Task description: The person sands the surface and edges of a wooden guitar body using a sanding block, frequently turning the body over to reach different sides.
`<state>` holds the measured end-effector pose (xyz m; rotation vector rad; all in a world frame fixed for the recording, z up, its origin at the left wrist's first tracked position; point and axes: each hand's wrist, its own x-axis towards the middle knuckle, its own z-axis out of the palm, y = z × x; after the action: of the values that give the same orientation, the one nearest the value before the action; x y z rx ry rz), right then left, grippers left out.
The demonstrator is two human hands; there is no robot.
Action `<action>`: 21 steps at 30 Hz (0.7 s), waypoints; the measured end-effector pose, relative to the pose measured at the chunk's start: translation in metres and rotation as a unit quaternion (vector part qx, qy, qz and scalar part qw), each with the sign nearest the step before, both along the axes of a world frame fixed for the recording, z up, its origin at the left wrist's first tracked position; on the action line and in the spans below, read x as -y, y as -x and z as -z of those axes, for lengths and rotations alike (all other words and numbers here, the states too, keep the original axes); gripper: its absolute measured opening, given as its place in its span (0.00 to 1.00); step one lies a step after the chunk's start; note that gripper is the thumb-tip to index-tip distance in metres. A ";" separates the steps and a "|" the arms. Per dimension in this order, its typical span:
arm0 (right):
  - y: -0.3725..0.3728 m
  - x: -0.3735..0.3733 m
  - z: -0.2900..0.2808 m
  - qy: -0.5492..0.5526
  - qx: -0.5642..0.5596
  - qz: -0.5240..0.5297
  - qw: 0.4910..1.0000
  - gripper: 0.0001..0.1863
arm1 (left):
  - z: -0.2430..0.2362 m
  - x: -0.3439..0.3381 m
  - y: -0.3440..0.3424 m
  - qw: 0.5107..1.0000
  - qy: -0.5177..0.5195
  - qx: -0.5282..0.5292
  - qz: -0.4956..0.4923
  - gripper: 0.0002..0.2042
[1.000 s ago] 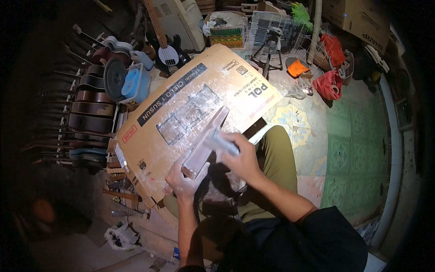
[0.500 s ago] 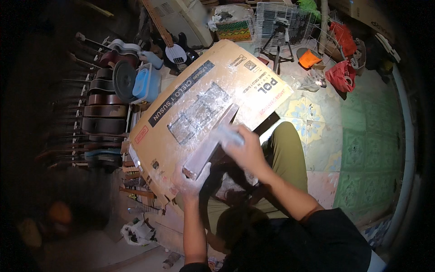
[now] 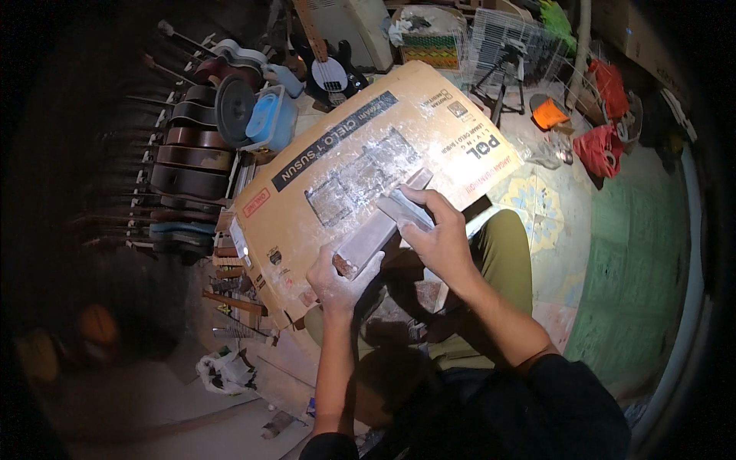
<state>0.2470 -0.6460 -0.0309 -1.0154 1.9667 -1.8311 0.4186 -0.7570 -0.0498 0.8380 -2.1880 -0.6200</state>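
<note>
A long squared wooden bar (image 3: 373,239), pale with dust and showing brown grain at its near end, lies slantwise over the cardboard sheet (image 3: 295,222). My left hand (image 3: 343,280), whitened by dust, is wrapped round the bar's near end from below. In my right hand (image 3: 443,236) is a small flat grey block (image 3: 405,210) that looks like a sanding block, gripped between thumb and fingers. It rests crosswise on the bar's upper face, toward the far end. White dust is scattered across the cardboard.
Several guitars (image 3: 188,157) stand in a row at left, near a blue plastic tub (image 3: 274,126). A black electric bass (image 3: 331,73) stands beyond the cardboard. At far right are a wire cage (image 3: 491,42), a small tripod (image 3: 502,73) and red plastic bags (image 3: 598,149).
My right hand's block, blurred over the bar's middle before, now shows sharply nearer the far end. The bar and both hands appear further right in the picture as the whole view has shifted.
</note>
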 end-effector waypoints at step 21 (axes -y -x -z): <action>-0.028 0.003 -0.002 0.008 -0.052 0.036 0.998 0.23 | 0.000 -0.004 0.000 0.998 0.021 -0.045 0.031 0.23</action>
<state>0.2748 -0.6491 -0.0285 -1.0794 2.0778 -1.8693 0.4190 -0.7529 -0.0494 0.7101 -2.1449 -0.6283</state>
